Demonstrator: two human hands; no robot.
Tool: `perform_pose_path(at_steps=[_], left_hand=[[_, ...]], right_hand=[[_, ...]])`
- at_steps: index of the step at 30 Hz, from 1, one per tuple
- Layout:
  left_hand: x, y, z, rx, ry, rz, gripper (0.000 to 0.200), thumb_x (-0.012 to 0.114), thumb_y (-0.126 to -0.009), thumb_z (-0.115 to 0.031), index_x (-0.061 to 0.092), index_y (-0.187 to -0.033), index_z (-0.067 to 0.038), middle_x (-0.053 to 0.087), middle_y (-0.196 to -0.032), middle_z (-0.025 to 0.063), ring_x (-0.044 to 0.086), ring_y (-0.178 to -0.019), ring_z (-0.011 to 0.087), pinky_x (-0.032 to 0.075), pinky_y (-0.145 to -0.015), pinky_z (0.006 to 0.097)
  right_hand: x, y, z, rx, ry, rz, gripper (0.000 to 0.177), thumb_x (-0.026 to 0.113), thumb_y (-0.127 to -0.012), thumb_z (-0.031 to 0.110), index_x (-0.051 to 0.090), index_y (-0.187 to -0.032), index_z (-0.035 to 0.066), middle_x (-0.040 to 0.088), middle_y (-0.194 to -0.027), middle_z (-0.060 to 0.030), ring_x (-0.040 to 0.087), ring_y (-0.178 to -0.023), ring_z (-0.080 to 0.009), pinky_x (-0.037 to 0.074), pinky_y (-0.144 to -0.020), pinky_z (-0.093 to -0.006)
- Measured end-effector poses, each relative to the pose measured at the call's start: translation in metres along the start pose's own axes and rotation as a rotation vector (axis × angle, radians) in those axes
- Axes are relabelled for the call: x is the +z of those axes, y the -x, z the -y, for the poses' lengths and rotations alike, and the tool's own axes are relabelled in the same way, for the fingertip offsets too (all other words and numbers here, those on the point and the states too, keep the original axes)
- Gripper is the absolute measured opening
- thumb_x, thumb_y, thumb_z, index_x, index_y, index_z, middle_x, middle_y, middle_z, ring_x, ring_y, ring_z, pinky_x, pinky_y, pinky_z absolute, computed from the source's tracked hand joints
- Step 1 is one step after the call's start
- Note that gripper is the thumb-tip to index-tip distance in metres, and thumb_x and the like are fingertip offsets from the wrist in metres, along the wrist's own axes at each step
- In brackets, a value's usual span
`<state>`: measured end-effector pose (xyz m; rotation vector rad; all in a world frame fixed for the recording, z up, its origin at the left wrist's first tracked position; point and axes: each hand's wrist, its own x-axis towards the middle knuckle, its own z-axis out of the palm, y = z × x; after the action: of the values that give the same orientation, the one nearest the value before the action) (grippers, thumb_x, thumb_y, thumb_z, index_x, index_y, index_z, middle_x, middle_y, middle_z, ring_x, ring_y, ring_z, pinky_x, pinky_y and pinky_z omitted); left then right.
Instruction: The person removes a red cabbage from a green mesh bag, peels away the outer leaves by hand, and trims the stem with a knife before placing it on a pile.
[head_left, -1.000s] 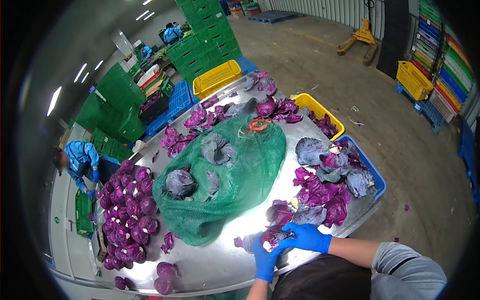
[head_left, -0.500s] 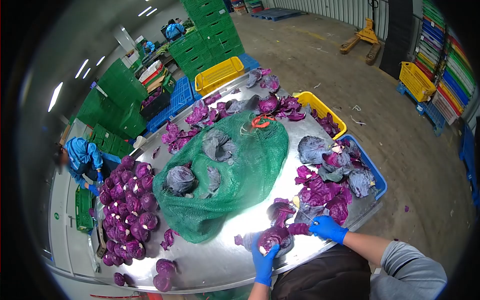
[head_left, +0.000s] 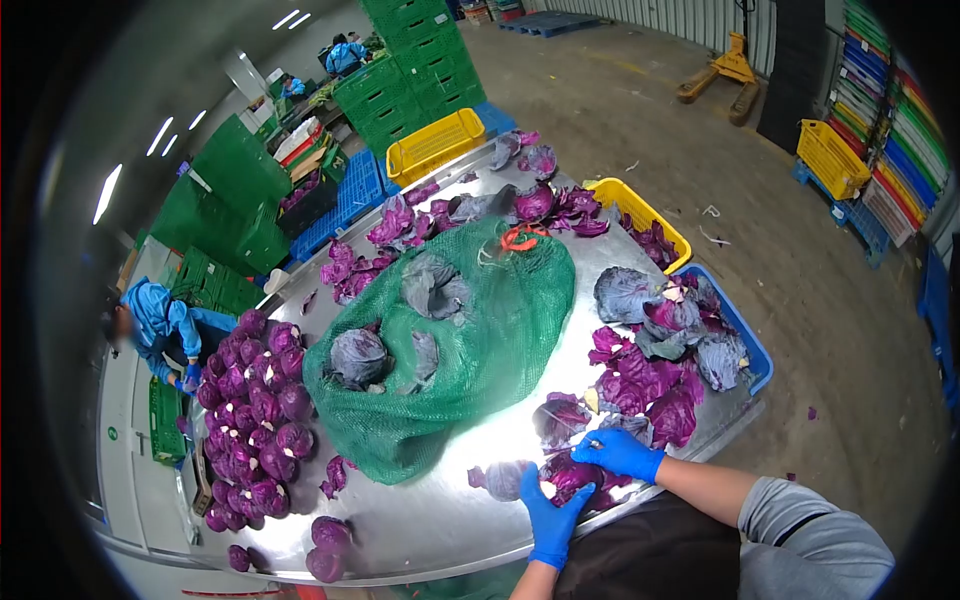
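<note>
- Left hand [head_left: 550, 512]: fingers wrapped around the lower left side of a purple cabbage [head_left: 568, 474], gripping it.
- Right hand [head_left: 620, 454]: curled, at the upper right of that cabbage; can't tell what the fingers hold.
- Cabbage sits at the near edge of the metal tabletop [head_left: 400, 520], pale stem spot showing next to the left thumb.
- Greyish head [head_left: 506, 480] just left of it; loose purple leaves [head_left: 640, 382] beyond the right hand.
- Blue crate [head_left: 752, 342] of leaves at the right edge, yellow crate [head_left: 652, 214] farther along.
- Green mesh sack [head_left: 515, 335] mid-tabletop, cabbage pile [head_left: 255, 400] to its left.
- Co-worker in blue [head_left: 158, 312] beside the pile.
</note>
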<state>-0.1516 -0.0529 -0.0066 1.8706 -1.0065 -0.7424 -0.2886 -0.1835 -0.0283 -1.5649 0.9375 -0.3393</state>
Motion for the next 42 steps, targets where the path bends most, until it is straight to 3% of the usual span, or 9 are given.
perform_pose_path(at_steps=[5,8,9,13,22,28,34,39,42], left_hand=[[-0.01,-0.014,0.025,-0.115,0.208,0.013,0.091,0.086,-0.063,-0.03,0.038,-0.132,0.006,0.045,-0.129,0.0188,0.043,-0.121,0.0289,0.034,-0.104,0.0373],[-0.018,-0.019,0.021,-0.065,0.152,0.156,0.09,0.086,-0.063,-0.029,0.039,-0.131,0.004,0.047,-0.127,0.0183,0.045,-0.12,0.0286,0.035,-0.103,0.0369],[-0.018,-0.022,0.013,-0.072,0.149,0.152,0.09,0.086,-0.063,-0.029,0.039,-0.131,0.004,0.047,-0.127,0.0183,0.045,-0.12,0.0286,0.035,-0.103,0.0369],[-0.016,-0.031,-0.009,0.093,0.072,0.278,0.087,0.086,-0.062,-0.028,0.041,-0.129,0.003,0.048,-0.123,0.0178,0.047,-0.117,0.0281,0.038,-0.101,0.0379],[0.0,-0.016,-0.014,0.154,-0.191,0.125,0.103,0.085,-0.058,-0.042,0.033,-0.133,0.005,0.042,-0.127,0.0238,0.043,-0.118,0.0358,0.036,-0.101,0.042],[-0.012,-0.008,-0.012,0.044,0.029,0.184,0.094,0.087,-0.057,-0.035,0.037,-0.129,0.001,0.044,-0.123,0.0197,0.044,-0.117,0.0332,0.036,-0.101,0.0405],[-0.011,0.015,-0.018,0.058,-0.009,0.082,0.103,0.084,-0.063,-0.019,0.021,-0.141,0.004,0.03,-0.141,0.0192,0.032,-0.13,0.0288,0.024,-0.11,0.037],[-0.007,-0.008,-0.008,0.028,0.074,0.078,0.107,0.085,-0.06,-0.017,0.019,-0.142,0.003,0.033,-0.14,0.0179,0.036,-0.128,0.0267,0.029,-0.108,0.0357],[-0.01,-0.013,-0.012,-0.038,0.146,0.1,0.103,0.084,-0.061,-0.019,0.021,-0.139,0.005,0.036,-0.133,0.0184,0.042,-0.12,0.0252,0.037,-0.101,0.0344]], right_hand=[[-0.002,0.015,-0.041,-0.037,0.563,-0.02,0.033,0.059,-0.085,0.037,0.065,-0.096,0.006,0.067,-0.082,-0.0133,0.064,-0.074,-0.0316,0.05,-0.069,-0.0412],[-0.01,0.011,-0.003,0.066,0.225,-0.134,0.037,0.059,-0.085,0.042,0.064,-0.106,0.011,0.067,-0.093,-0.0152,0.065,-0.083,-0.0328,0.051,-0.075,-0.0416],[-0.003,0.006,0.022,-0.251,0.107,-0.201,0.047,0.06,-0.084,0.046,0.06,-0.118,0.014,0.065,-0.104,-0.0166,0.064,-0.091,-0.032,0.05,-0.081,-0.0403],[-0.022,0.0,0.053,-0.101,0.372,0.19,0.058,0.061,-0.083,0.049,0.055,-0.124,0.009,0.063,-0.11,-0.0182,0.063,-0.097,-0.0307,0.049,-0.086,-0.0387],[-0.001,0.022,-0.008,-0.025,0.211,-0.167,0.036,0.066,-0.082,0.039,0.063,-0.089,0.004,0.061,-0.073,-0.0162,0.062,-0.069,-0.0272,0.047,-0.064,-0.0379],[0.0,0.027,0.025,-0.003,0.049,-0.001,0.055,0.068,-0.078,0.051,0.062,-0.113,0.009,0.064,-0.095,-0.0115,0.063,-0.088,-0.0243,0.048,-0.078,-0.0362],[-0.001,0.033,0.037,0.022,0.099,0.022,0.053,0.071,-0.075,0.049,0.064,-0.107,0.008,0.063,-0.093,-0.0102,0.061,-0.085,-0.0215,0.048,-0.076,-0.0338],[-0.013,0.027,0.023,-0.157,0.314,-0.142,0.056,0.058,-0.088,0.041,0.048,-0.128,0.004,0.064,-0.098,-0.0152,0.064,-0.082,-0.0258,0.051,-0.072,-0.0369],[-0.013,0.032,0.036,-0.263,0.541,-0.164,0.061,0.057,-0.088,0.045,0.04,-0.137,0.013,0.064,-0.076,-0.012,0.065,-0.066,-0.0282,0.05,-0.059,-0.0371]])
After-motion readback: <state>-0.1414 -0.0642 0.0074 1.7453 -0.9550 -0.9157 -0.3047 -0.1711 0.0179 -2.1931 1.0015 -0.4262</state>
